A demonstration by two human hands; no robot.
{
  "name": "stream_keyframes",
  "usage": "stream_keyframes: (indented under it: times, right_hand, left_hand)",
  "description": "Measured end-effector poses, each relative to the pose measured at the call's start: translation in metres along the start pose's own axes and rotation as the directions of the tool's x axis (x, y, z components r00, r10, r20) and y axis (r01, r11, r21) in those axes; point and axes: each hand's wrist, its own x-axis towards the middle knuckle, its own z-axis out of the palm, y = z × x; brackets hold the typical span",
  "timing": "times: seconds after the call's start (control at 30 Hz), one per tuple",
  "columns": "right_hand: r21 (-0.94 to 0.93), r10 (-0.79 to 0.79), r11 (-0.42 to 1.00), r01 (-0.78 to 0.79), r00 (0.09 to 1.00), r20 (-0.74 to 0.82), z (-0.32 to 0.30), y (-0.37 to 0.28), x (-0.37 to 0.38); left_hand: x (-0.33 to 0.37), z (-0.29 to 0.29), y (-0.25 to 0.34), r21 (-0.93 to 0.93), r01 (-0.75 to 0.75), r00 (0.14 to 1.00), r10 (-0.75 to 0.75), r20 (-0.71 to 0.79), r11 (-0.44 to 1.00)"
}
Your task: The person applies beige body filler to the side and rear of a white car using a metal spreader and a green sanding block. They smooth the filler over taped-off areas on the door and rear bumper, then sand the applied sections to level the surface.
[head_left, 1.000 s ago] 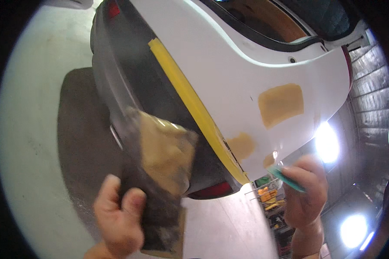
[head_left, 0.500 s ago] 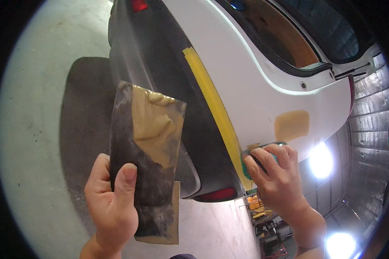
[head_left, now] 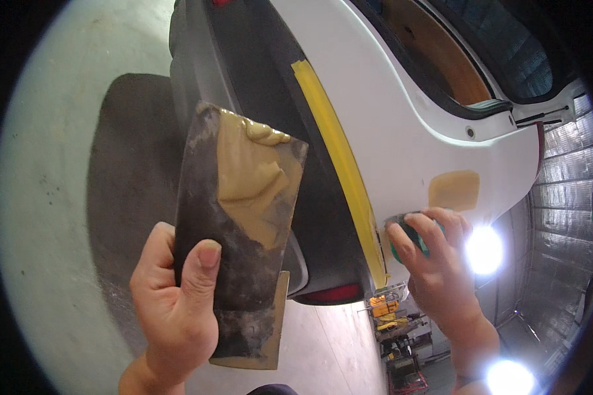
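Note:
My left hand (head_left: 178, 296) grips a dark flat mixing board (head_left: 244, 276), thumb on its face and fingers behind. Thick tan body filler (head_left: 250, 171) is spread over the board's upper part, with a lump along its top edge. My right hand (head_left: 435, 263) is closed on a green-edged spreader (head_left: 408, 237), partly hidden by the fingers, at the white car panel (head_left: 375, 131). Whether the blade touches the panel cannot be made out. Yellow masking tape (head_left: 339, 164) runs along the seam beside the black bumper (head_left: 329, 243). A tan filler patch (head_left: 454, 189) lies on the panel just above my right hand.
A red reflector (head_left: 328, 294) sits at the bumper's lower end. The open tailgate (head_left: 507, 52) is at upper right. Bright lamps (head_left: 484, 250) shine at the right. Shelving with yellow items (head_left: 389, 309) stands below the car, and pale floor (head_left: 53, 197) spreads at left.
My right hand and the spreader have moved right, off the yellow tape and over the white panel. The board has shifted slightly up and right; the car also sits a little further right in view.

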Motion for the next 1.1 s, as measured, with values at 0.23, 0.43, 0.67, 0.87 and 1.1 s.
stream_keyframes:
  times: [0.23,0.43,0.67,0.87,1.1]
  right_hand:
    - [0.042,0.051,0.998,-0.054,0.996,0.070,0.008,-0.004,-0.004]
    - [0.039,0.071,0.996,-0.076,0.991,0.113,0.017,-0.012,-0.031]
    - [-0.026,0.053,0.998,-0.050,0.992,0.119,0.021,-0.009,-0.056]
    - [-0.031,0.008,0.999,-0.005,0.996,0.089,0.029,-0.006,-0.075]
    - [0.009,-0.011,1.000,0.010,0.991,0.135,0.019,-0.001,-0.076]
  left_hand:
    - [-0.003,0.007,-0.015,0.017,0.023,0.999,-0.024,0.038,1.000]
    - [-0.006,0.012,-0.026,-0.011,0.032,0.999,-0.032,0.028,0.999]
    - [-0.009,0.015,-0.023,0.012,0.050,0.996,-0.051,0.066,0.999]
    - [-0.010,0.014,-0.017,0.030,0.043,0.997,-0.045,0.058,0.999]
    - [-0.010,0.011,-0.004,0.051,0.030,0.996,-0.034,0.087,0.998]
